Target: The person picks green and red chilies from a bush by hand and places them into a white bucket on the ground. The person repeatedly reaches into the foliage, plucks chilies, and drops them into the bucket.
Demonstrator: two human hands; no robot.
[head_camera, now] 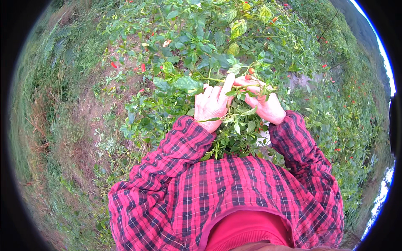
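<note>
Both my hands are in among the branches of a chili pepper plant [201, 50] in front of my chest. My left hand [212, 102] has its back up, the index finger stretched out along a green stem and the other fingers bent. Close beside it is my right hand [265, 102], its fingers curved towards the left hand around a leafy branch [241, 91]. Two orange-red chili peppers [248, 77] hang just above the right fingers. Leaves cover parts of both hands, so what the fingertips grip is hidden.
More chili plants with red fruit [339, 125] spread out on my right. Bare brown soil [94, 109] and weeds lie to my left, with dry grass [40, 119] farther out. A yellowing leaf [238, 28] and a red pepper [143, 67] show ahead.
</note>
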